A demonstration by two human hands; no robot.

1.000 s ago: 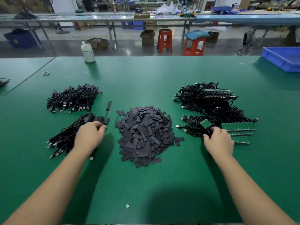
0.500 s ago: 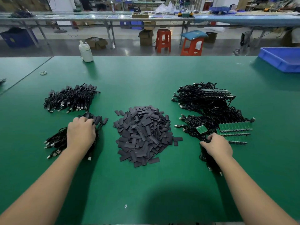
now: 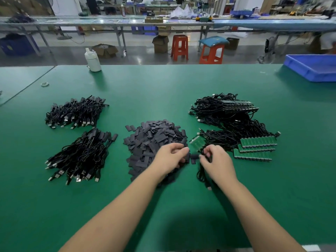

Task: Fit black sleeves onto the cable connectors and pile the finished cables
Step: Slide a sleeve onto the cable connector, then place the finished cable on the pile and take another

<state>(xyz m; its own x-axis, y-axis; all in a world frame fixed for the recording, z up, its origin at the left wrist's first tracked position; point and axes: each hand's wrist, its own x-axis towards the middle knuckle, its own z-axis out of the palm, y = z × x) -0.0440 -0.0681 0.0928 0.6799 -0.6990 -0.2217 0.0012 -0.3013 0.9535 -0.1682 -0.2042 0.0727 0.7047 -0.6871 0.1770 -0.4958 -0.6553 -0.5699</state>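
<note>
A single black sleeve (image 3: 194,156) lies between the two hands with its long axis running left to right, parallel to the near edge of the green counter (image 3: 163,88), just off the right rim of the loose heap of sleeves (image 3: 154,140) at the counter's middle. The left hand (image 3: 170,157) rests on that heap with fingers (image 3: 179,151) curled, their tips at the sleeve's left end. The right hand (image 3: 216,160) has its fingers curled round a black cable (image 3: 201,174), which loops down toward the near edge; its fingertips meet the sleeve's right end, though whether they pinch it I cannot tell. Unsleeved cables with green boards (image 3: 258,142) lie toward the right edge. Two piles of finished cables (image 3: 80,157) sit toward the left edge, plugs pointing at the near-left corner.
</note>
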